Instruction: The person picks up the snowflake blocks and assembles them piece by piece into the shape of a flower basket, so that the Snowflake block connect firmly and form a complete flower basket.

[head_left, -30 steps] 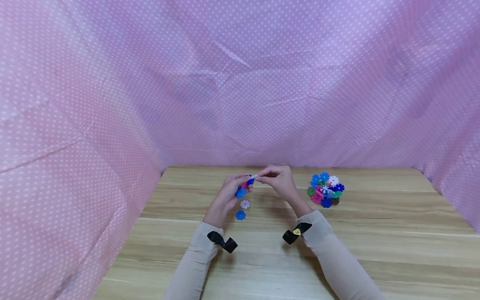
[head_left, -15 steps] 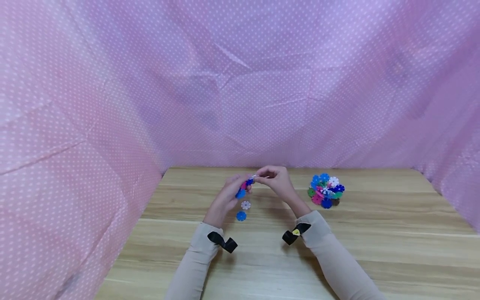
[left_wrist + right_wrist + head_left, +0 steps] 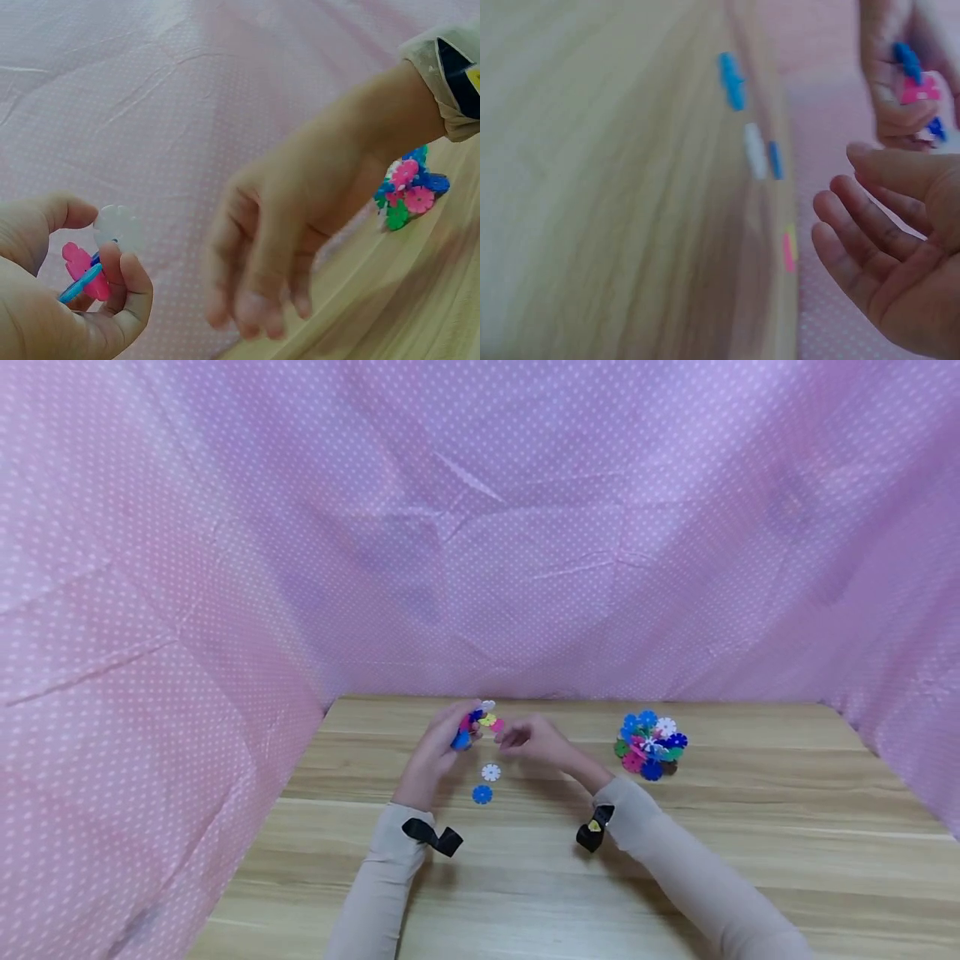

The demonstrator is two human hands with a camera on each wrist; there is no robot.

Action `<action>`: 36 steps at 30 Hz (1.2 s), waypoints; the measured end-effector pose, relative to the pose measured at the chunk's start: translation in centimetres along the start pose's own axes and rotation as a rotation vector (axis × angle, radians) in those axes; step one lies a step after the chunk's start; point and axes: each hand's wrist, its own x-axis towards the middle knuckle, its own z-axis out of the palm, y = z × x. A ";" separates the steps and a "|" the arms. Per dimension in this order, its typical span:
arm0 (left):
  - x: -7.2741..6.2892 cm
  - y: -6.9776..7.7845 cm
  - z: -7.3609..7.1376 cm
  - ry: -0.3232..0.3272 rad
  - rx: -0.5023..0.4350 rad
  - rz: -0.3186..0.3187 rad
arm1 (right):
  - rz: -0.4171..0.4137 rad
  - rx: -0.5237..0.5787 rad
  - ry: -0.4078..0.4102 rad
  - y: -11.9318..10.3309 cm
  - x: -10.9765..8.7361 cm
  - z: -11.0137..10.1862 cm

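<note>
My left hand (image 3: 433, 750) pinches a small chain of joined snowflake discs. In the left wrist view a white disc (image 3: 120, 227) tops it, and a pink disc (image 3: 85, 274) and a light blue disc (image 3: 80, 283) sit lower between the fingers. My right hand (image 3: 538, 742) hovers to the right with loosely bent fingers, apart from the chain and holding nothing. Close by it on the table are a yellow disc (image 3: 488, 720) and a pink disc (image 3: 498, 725). A white disc (image 3: 491, 772) and a blue disc (image 3: 482, 794) lie nearer me.
A multicoloured cluster of joined discs (image 3: 651, 745) stands on the wooden table (image 3: 750, 810) to the right. Pink dotted cloth (image 3: 480, 568) hangs behind the table's far edge and along both sides.
My right hand has let go of the white disc and come down toward the table. My left hand has shifted left with the chain, uncovering the yellow and pink discs.
</note>
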 end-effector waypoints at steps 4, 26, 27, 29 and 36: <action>0.2 0.3 -0.5 0.001 0.018 -0.016 | 0.011 -0.048 -0.144 0.5 0.3 0.5; 0.5 0.6 -1.4 -0.035 0.050 -0.051 | -0.019 -0.110 -0.273 1.9 1.6 1.5; 0.5 0.6 -1.4 -0.035 0.052 -0.050 | -0.013 -0.095 -0.271 1.8 1.5 1.4; 0.6 0.5 -1.4 -0.032 0.055 -0.048 | 0.008 -0.056 -0.268 1.8 1.4 1.3; 0.9 0.2 -1.3 -0.028 0.085 -0.056 | 0.093 0.021 -0.182 2.5 0.8 0.8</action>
